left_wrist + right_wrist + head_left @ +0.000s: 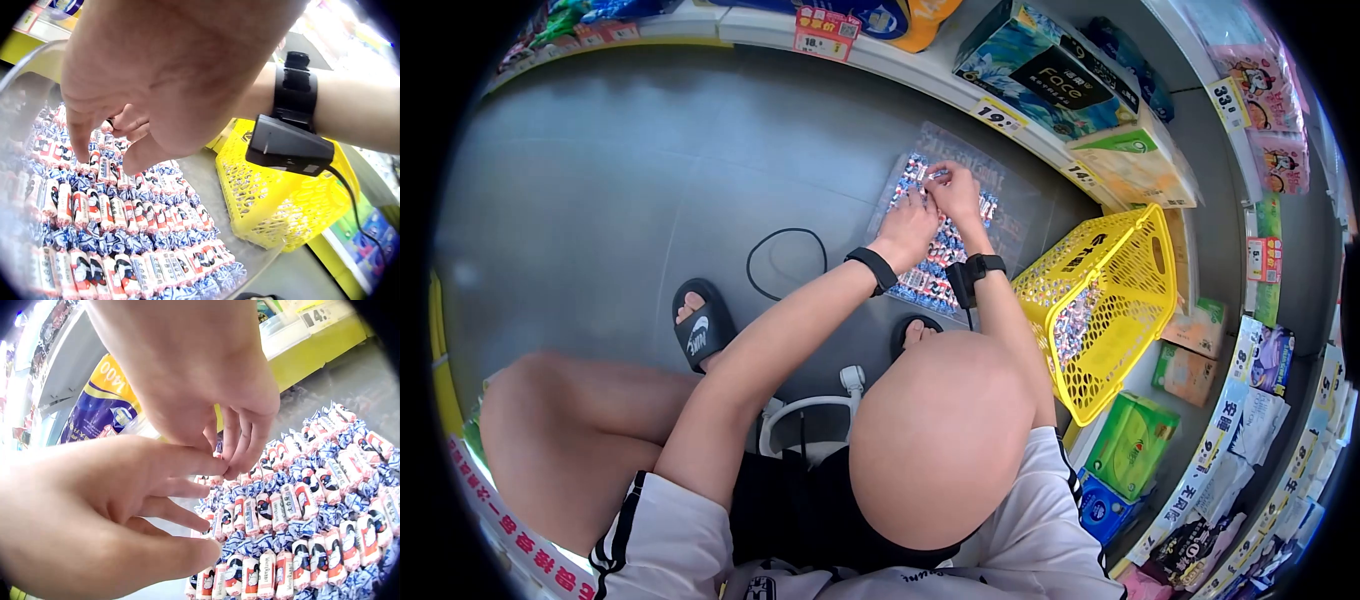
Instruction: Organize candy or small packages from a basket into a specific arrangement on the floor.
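A clear plastic box (930,311) on the floor holds rows of wrapped candies (81,206), white and red with blue twisted ends. My left hand (908,232) is over the candies, its fingers loosely bent and pointing down; in the right wrist view the left hand (112,506) has its fingers spread, one fingertip against the right fingers. The right hand (956,192) is beside it, towards the far end of the box, fingers bent down at the candies (300,500). Whether a candy is between the right fingertips is hidden.
A yellow basket (1090,395) with more candies stands tilted right of the box. Shelves with tissue packs (1135,445) and price tags curve along the back and right. A black cable (750,265) loops on the grey floor, near a sandalled foot (703,325).
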A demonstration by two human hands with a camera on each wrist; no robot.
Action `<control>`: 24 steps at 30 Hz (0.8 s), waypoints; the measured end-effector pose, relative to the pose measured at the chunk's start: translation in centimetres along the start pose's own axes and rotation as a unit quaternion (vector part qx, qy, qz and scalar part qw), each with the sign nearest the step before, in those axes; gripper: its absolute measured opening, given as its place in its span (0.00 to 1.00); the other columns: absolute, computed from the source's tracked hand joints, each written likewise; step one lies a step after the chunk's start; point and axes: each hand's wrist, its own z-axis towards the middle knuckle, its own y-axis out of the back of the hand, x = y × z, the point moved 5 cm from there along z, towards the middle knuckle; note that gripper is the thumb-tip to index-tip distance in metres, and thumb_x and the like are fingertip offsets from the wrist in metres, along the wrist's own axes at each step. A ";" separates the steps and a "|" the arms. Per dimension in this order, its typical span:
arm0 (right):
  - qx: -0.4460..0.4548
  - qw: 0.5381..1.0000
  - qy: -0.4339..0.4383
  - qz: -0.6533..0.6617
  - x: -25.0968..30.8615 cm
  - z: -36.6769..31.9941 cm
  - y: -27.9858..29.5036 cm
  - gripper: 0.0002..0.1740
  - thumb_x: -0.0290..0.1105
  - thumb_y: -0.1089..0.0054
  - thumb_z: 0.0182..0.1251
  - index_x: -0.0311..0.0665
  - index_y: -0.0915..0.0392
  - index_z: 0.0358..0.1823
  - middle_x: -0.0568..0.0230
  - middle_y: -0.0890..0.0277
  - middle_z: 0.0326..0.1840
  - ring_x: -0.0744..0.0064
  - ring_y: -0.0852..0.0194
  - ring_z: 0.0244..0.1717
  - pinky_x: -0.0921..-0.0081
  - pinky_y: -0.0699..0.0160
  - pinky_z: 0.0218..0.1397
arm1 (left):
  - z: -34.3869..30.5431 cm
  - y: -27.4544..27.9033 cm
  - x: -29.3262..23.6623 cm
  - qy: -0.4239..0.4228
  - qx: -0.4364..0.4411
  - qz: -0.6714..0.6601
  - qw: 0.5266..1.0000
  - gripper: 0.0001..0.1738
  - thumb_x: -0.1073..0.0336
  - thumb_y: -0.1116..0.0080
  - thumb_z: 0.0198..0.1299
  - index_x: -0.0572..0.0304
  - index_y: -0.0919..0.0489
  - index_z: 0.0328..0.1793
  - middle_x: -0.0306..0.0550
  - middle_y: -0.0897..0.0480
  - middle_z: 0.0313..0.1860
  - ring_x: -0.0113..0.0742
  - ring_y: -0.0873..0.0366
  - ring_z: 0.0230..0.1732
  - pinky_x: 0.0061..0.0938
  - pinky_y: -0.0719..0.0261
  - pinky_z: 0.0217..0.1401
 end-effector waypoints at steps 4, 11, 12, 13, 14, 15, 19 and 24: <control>-0.045 0.998 -0.030 0.012 0.8 1.3 -1.1 0.16 0.34 0.24 0.58 0.38 0.12 0.47 0.55 0.10 0.37 0.62 0.09 0.38 0.68 0.13 0.45 | 0.3 -0.7 0.0 0.054 -0.016 0.088 0.995 0.41 0.73 0.35 0.52 0.86 0.37 0.71 0.87 0.37 0.74 0.67 0.25 0.67 0.44 0.14 0.61; -0.039 0.995 0.011 0.092 2.5 1.1 -1.7 0.16 0.26 0.35 0.68 0.30 0.15 0.55 0.42 0.12 0.41 0.55 0.08 0.39 0.64 0.12 0.45 | 1.0 -1.5 0.1 0.087 0.086 0.154 0.980 0.41 0.66 0.38 0.60 0.86 0.37 0.76 0.86 0.46 0.80 0.74 0.38 0.78 0.46 0.23 0.72; -0.040 0.995 0.009 0.093 2.1 0.9 -1.8 0.16 0.26 0.35 0.68 0.30 0.15 0.55 0.42 0.12 0.41 0.55 0.08 0.39 0.64 0.12 0.45 | 1.1 -1.8 0.2 0.087 0.087 0.155 0.980 0.41 0.66 0.38 0.60 0.86 0.37 0.76 0.86 0.46 0.80 0.74 0.38 0.78 0.46 0.23 0.72; -0.044 0.994 0.024 0.099 1.8 0.6 -1.8 0.16 0.25 0.37 0.69 0.30 0.15 0.56 0.41 0.12 0.42 0.56 0.08 0.40 0.64 0.12 0.46 | 1.1 -2.1 0.4 0.092 0.087 0.137 0.982 0.40 0.65 0.39 0.61 0.86 0.36 0.75 0.87 0.46 0.80 0.76 0.38 0.77 0.47 0.24 0.74; -0.048 0.993 0.039 0.104 1.6 0.5 -1.8 0.16 0.24 0.40 0.70 0.30 0.15 0.57 0.41 0.12 0.43 0.56 0.08 0.42 0.64 0.12 0.48 | 1.3 -2.5 0.5 0.097 0.086 0.119 0.984 0.39 0.64 0.40 0.62 0.86 0.35 0.75 0.88 0.47 0.80 0.77 0.38 0.77 0.48 0.26 0.75; -0.049 0.993 0.038 0.104 0.9 0.8 -2.0 0.16 0.24 0.40 0.70 0.30 0.15 0.57 0.41 0.12 0.43 0.56 0.08 0.42 0.64 0.12 0.48 | 1.5 -2.4 0.5 0.096 0.087 0.119 0.984 0.39 0.64 0.40 0.62 0.86 0.35 0.75 0.88 0.47 0.80 0.77 0.38 0.77 0.48 0.26 0.75; -0.042 0.994 0.067 0.075 0.3 1.0 -2.3 0.19 0.21 0.44 0.68 0.31 0.16 0.59 0.40 0.12 0.45 0.55 0.08 0.45 0.64 0.12 0.50 | 2.0 -2.9 0.8 0.104 0.113 0.135 0.979 0.38 0.63 0.42 0.63 0.86 0.33 0.74 0.90 0.48 0.79 0.81 0.39 0.77 0.50 0.27 0.75; -0.005 0.990 0.072 0.118 0.6 0.8 -2.8 0.24 0.16 0.48 0.63 0.33 0.15 0.59 0.41 0.12 0.45 0.53 0.09 0.46 0.64 0.13 0.52 | 1.9 -2.8 0.4 0.115 0.124 0.118 0.978 0.38 0.63 0.42 0.63 0.83 0.33 0.75 0.90 0.49 0.80 0.82 0.40 0.77 0.51 0.29 0.76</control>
